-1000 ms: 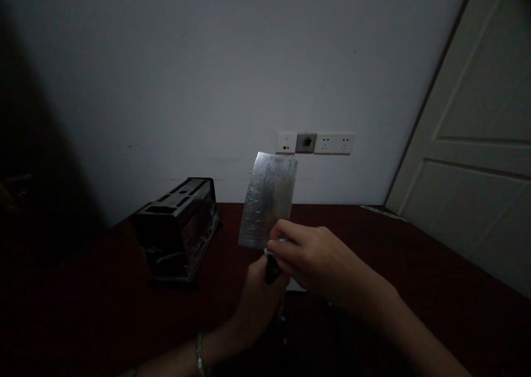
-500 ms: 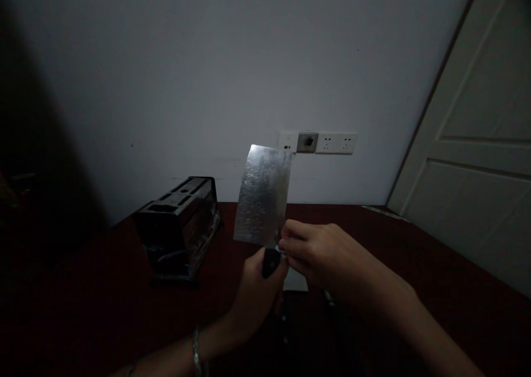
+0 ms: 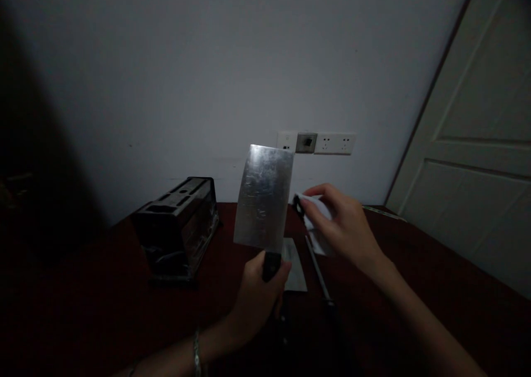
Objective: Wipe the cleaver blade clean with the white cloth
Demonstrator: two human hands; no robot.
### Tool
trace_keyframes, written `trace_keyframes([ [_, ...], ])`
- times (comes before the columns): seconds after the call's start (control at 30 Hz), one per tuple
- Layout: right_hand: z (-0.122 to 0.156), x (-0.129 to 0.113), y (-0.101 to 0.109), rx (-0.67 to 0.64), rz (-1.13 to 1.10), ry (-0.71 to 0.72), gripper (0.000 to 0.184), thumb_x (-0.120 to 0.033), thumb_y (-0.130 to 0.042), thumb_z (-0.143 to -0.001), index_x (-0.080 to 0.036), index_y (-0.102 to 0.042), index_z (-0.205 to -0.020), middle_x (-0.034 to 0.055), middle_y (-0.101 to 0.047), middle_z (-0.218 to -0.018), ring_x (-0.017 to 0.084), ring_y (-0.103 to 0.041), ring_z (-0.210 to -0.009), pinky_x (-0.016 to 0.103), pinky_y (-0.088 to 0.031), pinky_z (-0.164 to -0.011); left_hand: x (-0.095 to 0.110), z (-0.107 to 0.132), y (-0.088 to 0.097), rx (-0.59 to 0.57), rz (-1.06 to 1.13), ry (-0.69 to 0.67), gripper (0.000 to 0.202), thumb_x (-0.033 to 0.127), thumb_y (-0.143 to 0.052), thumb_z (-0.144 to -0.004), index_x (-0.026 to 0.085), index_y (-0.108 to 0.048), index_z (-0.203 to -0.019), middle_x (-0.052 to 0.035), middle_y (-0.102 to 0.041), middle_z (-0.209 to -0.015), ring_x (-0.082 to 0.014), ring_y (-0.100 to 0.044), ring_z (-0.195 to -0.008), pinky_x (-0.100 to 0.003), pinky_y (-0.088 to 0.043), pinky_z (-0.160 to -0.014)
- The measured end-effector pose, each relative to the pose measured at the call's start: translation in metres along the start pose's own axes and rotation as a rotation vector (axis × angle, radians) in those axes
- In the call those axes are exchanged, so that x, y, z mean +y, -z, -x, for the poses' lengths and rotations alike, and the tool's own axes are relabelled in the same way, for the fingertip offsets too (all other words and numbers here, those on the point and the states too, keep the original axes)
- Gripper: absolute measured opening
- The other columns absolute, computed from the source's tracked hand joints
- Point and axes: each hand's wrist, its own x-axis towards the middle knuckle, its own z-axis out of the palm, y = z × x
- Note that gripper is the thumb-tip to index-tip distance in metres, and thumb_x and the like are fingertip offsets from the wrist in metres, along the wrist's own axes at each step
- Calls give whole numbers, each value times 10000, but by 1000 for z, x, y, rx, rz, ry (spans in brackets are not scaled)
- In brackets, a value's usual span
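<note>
My left hand (image 3: pixel 258 294) is closed around the black handle of a cleaver (image 3: pixel 265 197), its broad, scratched blade pointing up. To the right of the blade, my right hand (image 3: pixel 342 219) pinches a crumpled white cloth (image 3: pixel 321 206), possibly a tissue; a dark patch or dark object shows at its left end. Flat on the table behind the left hand lies a second blade (image 3: pixel 295 272), partly hidden by that hand. A thin metal rod with a dark handle, like a honing steel (image 3: pixel 317 269), lies beside it, below the cloth.
A black slotted knife block (image 3: pixel 178 227) stands on the dark red table (image 3: pixel 232 225) at the left. Sockets (image 3: pixel 326 143) sit on the wall behind, and a white panelled door (image 3: pixel 473 161) is at the right. A thin flat strip (image 3: pixel 384 213) lies near the table's back right edge.
My right hand has moved away from the base of the cleaver to the right and up, carrying the white cloth. The honing steel has come into view. My left hand and the cleaver stay nearly still.
</note>
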Motion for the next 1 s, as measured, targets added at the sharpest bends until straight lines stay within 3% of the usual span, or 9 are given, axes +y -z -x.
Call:
trace_keyframes([
  [0.1, 0, 12, -18, 67, -226, -161, 143, -321, -522, -798, -179, -523, -781, 3, -572, -713, 136, -531, -669, 258, -396, -601, -3, -2, 0, 18, 3, -3, 256, 381, -532, -767, 180, -424, -649, 106, -397, -361, -34, -352, -263, -134, -250, -284],
  [0.2, -1, 16, -33, 48, -505, -343, 208, -388, -547, -764, -188, -491, -742, -35, -530, -609, 113, -498, -573, 228, -373, -518, -6, -4, 0, 20, 17, 8, 254, 379, -538, -761, 181, -424, -652, 106, -399, -362, -38, -354, -253, -137, -246, -274],
  [0.3, -3, 13, -37, 53, -756, -571, 250, -411, -598, -714, -181, -517, -766, -48, -530, -559, 95, -486, -510, 208, -356, -478, -9, -8, 0, 9, 48, 14, 265, 395, -543, -754, 183, -418, -656, 106, -399, -361, -43, -354, -246, -142, -246, -264],
  [0.4, -4, 9, -36, 35, -952, -697, 246, -364, -642, -685, -157, -576, -801, -9, -594, -637, 98, -524, -557, 207, -379, -509, -10, -10, -1, 15, 59, 10, 280, 408, -541, -751, 182, -410, -650, 106, -393, -358, -44, -350, -241, -145, -248, -263],
  [0.6, -1, 3, -43, -127, -1174, -706, 236, -304, -689, -648, -127, -653, -799, 37, -645, -694, 113, -553, -566, 246, -428, -571, -12, -11, 0, 39, 13, 6, 255, 371, -539, -747, 184, -403, -638, 102, -391, -375, -44, -351, -259, -149, -248, -276],
  [0.87, 5, 5, -57, -38, -1239, -685, 256, -254, -745, -576, -136, -646, -781, -10, -632, -643, 96, -557, -558, 214, -434, -563, -16, -15, 3, 148, -103, -117, 162, 302, -567, -713, 144, -529, -713, 48, -490, -512, -70, -434, -439, -175, -338, -410],
  [1.0, 5, 9, -56, -12, -1296, -719, 222, -247, -738, -593, -130, -628, -748, -17, -608, -615, 82, -541, -540, 195, -430, -533, -12, -9, 5, 51, -86, -127, 189, 331, -532, -751, 144, -542, -778, 36, -505, -568, -73, -451, -475, -181, -354, -441],
])
